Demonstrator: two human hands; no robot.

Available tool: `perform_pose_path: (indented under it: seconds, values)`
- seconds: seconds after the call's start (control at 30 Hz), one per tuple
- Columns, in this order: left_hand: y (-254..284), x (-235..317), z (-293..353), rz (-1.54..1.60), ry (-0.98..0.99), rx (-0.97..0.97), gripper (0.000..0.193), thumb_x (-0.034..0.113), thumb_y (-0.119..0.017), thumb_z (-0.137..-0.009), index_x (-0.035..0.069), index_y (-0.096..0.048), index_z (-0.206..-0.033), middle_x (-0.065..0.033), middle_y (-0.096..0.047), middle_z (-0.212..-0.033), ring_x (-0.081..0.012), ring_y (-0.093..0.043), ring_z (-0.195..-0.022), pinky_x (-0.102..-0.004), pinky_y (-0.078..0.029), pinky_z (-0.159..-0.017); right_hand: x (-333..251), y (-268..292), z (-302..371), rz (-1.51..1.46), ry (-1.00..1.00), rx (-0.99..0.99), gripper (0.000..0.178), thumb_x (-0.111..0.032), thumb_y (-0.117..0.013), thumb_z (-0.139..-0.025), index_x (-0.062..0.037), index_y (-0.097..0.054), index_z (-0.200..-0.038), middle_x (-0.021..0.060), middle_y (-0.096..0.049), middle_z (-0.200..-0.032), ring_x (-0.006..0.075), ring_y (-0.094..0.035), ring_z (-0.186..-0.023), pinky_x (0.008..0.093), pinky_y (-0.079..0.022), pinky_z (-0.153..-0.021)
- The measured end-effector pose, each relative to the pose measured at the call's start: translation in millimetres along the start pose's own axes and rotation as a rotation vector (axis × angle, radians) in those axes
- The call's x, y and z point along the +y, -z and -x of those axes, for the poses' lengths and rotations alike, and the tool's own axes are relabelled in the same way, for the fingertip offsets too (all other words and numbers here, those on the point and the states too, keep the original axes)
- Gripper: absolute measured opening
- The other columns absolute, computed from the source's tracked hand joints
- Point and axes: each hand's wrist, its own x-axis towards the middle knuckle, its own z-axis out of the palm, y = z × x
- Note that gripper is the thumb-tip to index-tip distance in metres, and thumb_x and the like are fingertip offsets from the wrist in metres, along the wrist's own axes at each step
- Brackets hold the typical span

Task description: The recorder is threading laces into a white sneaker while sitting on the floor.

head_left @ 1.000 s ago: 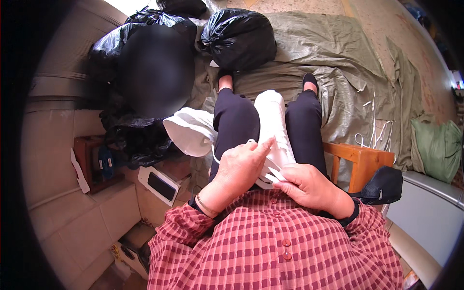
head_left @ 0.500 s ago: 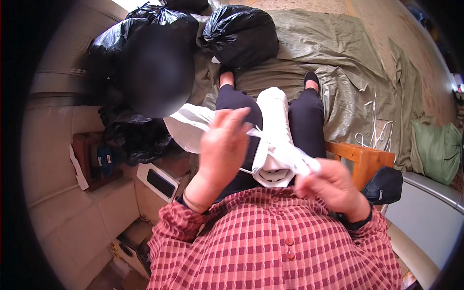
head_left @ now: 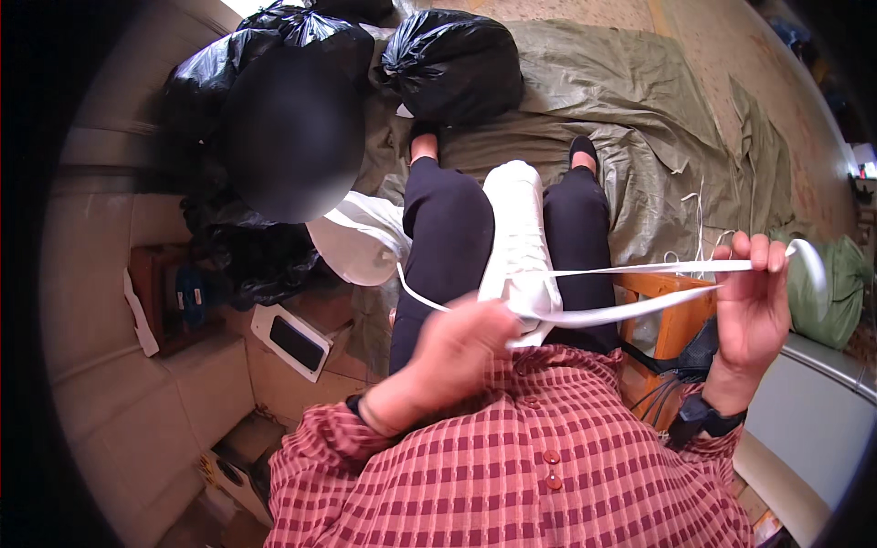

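A white lace-up shoe (head_left: 517, 219) lies between my thighs, toe pointing away from me. Raised at the right, my right hand (head_left: 754, 297) is closed around a white shoelace (head_left: 630, 315), its fingers curled. Two strands stretch from the shoe's upper to that hand, and a loop hangs past it. My left hand (head_left: 461, 342) is beside the near end of the shoe, close to where the lower strand begins. Motion smears its fingers, so their grip is unclear. Beyond my left thigh a whitish, partly see-through bag (head_left: 352, 247) has white strands on top; one thin strand runs from it toward my left hand.
Black plastic bags (head_left: 454, 73) stand ahead on a crumpled olive sheet (head_left: 658, 110). A wooden stool (head_left: 671, 320) is by my right thigh, with a dark pouch near it. Farther right sits a green sack (head_left: 827, 292). Cardboard boxes (head_left: 206, 388) line the left side.
My right hand has swung up and right from near the shoe, drawing the lace out long. My left hand has come down and right, to the shoe's near end.
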Motion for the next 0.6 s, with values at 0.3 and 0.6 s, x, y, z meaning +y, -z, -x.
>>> perform_pose_path:
  seconds: [0.3,0.6]
  values:
    - [186,-50,4,1.001,-0.072,0.586,0.027,0.024,-0.046,-0.110,0.010,-0.052,-0.086,0.0031,-0.041,-0.068,-0.0074,-0.040,-0.059,-0.0233,-0.035,-0.052,26,170,-13,-0.225,-0.214,0.382,0.016,-0.017,-0.052,-0.107,-0.0032,-0.059,-0.112,-0.0010,-0.040,-0.074,0.0098,-0.038,-0.060,0.0242,-0.033,-0.052]
    - [101,-11,-15,-0.246,-0.193,0.329,0.015,0.009,-0.062,-0.100,0.000,-0.073,-0.105,-0.0035,-0.073,-0.098,-0.0116,-0.066,-0.087,-0.0236,-0.052,-0.077,90,31,5,1.124,0.045,-0.274,0.011,-0.006,-0.067,-0.095,-0.0042,-0.075,-0.103,0.0048,-0.071,-0.090,0.0151,-0.064,-0.073,0.0275,-0.049,-0.067]
